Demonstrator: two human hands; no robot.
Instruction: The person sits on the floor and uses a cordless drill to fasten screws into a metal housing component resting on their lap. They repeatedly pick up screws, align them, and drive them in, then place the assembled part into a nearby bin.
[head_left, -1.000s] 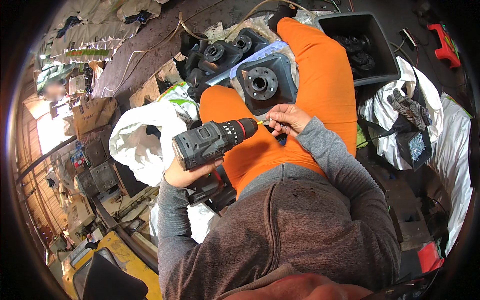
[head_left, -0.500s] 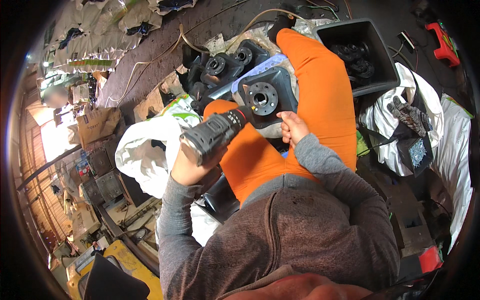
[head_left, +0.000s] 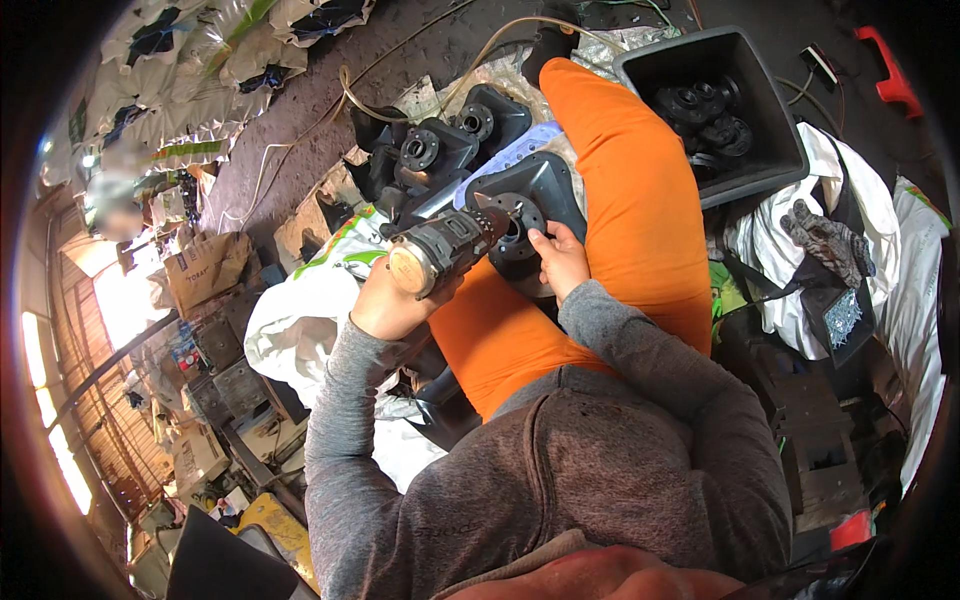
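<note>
My left hand [head_left: 385,310] is wrapped round a black cordless drill [head_left: 455,242]. The drill's front end reaches over the round bolt-holed flange [head_left: 513,248] of a black square-based part [head_left: 555,185], hiding some of the flange; whether the bit touches it cannot be made out. That part rests between my legs. At the flange's right edge, my right hand [head_left: 563,265] has its fingers curled, thumb and forefinger close together. Anything small between those fingertips is too small to name.
Similar black flanged parts [head_left: 430,150] lie beyond, beside a pale blue strip [head_left: 510,155]. A dark grey bin [head_left: 625,75] holds more black pieces. A patterned glove [head_left: 825,240] lies on a white sack [head_left: 880,205], near a tray of small metal fasteners [head_left: 843,318]. Another white sack [head_left: 290,335] is at left.
The drill in my left hand has moved from beside the flange to over it. My right hand has shifted left, up to the flange's edge. The whole view has tilted slightly.
</note>
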